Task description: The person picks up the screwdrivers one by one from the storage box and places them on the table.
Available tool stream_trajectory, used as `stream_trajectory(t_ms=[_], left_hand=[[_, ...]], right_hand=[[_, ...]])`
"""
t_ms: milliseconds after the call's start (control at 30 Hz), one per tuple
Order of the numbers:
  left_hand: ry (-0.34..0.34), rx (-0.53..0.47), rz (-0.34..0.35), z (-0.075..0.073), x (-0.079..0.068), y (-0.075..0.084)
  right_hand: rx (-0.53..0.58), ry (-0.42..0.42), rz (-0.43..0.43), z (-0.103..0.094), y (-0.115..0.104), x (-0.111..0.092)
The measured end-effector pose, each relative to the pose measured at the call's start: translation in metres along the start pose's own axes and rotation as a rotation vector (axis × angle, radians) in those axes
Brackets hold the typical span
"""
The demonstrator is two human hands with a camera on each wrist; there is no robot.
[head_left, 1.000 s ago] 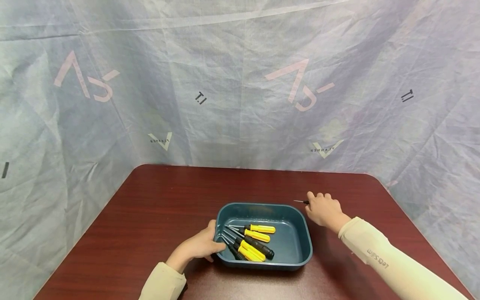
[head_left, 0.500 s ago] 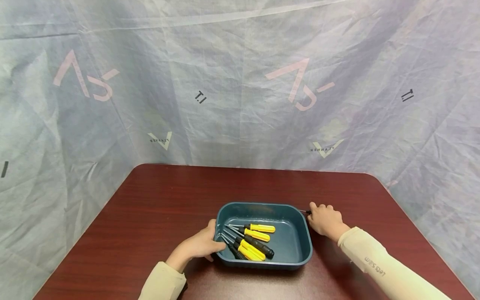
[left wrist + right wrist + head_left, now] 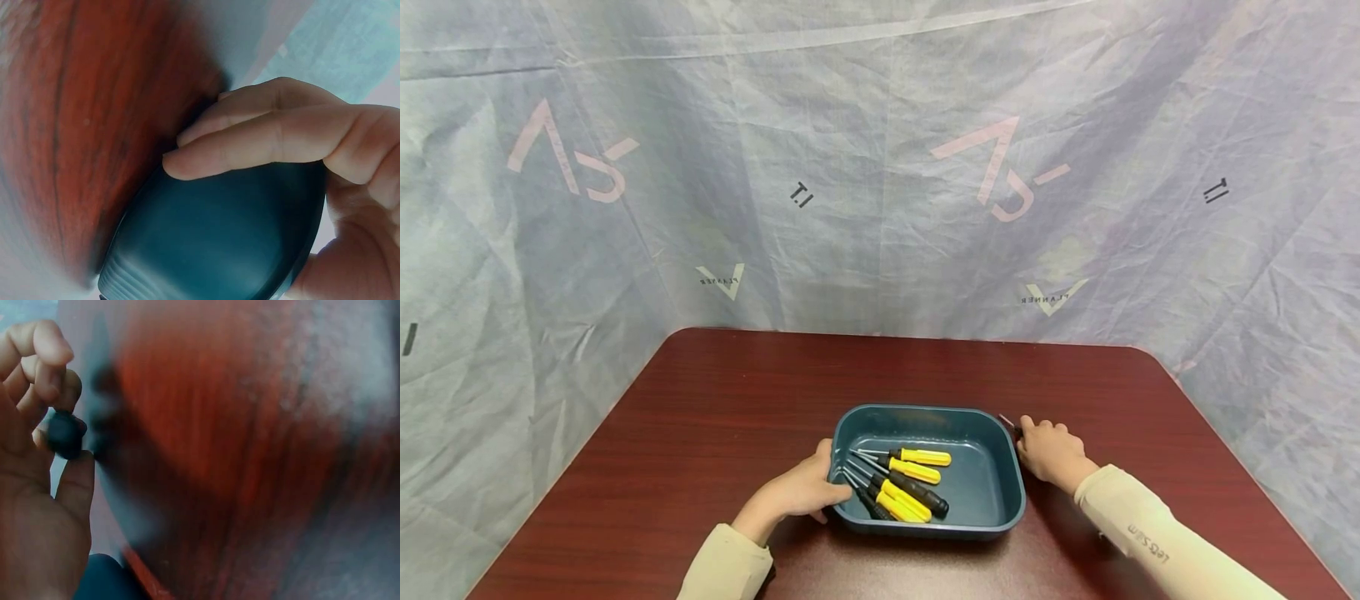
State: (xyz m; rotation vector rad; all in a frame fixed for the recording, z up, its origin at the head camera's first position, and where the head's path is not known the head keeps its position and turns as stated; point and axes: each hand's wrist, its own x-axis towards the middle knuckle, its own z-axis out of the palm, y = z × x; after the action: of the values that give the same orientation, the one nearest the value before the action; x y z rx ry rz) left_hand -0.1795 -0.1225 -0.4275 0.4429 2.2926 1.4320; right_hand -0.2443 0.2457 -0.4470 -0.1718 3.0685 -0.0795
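Observation:
My left hand [image 3: 801, 488] grips the left end of a dark teal plastic bin [image 3: 981, 492], thumb over the rim. In the left wrist view, straight fingers [image 3: 250, 147] lie along the outside of its wall. Several screwdrivers lie in the bin's left half, some with yellow handles [image 3: 925, 457], others with black handles [image 3: 931, 502]. Just right of the bin, my right hand [image 3: 1051, 450] pinches a small black-handled screwdriver [image 3: 1017, 432], its thin shaft pointing up and left beside the bin's far right corner. The right wrist view shows the dark handle end [image 3: 65, 435] between thumb and fingers.
Everything stands on a reddish-brown wooden table [image 3: 737, 400] with rounded far corners. A pale printed cloth [image 3: 880, 208] hangs behind it and on both sides. The bin's right wall [image 3: 1017, 483] rises between its inside and my right hand.
My right hand has come nearer me with the screwdriver, down to the bin's right side, and the shaft has turned from level to slanting. The left hand and the bin have stayed put.

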Motion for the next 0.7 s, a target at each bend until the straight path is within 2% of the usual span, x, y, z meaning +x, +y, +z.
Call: stream_trajectory(t_ms=[433, 700], left_hand=[[-0.005, -0.005, 0.003, -0.0008, -0.0007, 0.0011], [0.003, -0.002, 0.006, -0.0004, -0.0004, -0.0007]], right_hand=[[0.032, 0.004, -0.012, -0.0014, -0.0016, -0.0022], [-0.013, -0.027, -0.005, 0.0003, -0.0042, -0.0003]])
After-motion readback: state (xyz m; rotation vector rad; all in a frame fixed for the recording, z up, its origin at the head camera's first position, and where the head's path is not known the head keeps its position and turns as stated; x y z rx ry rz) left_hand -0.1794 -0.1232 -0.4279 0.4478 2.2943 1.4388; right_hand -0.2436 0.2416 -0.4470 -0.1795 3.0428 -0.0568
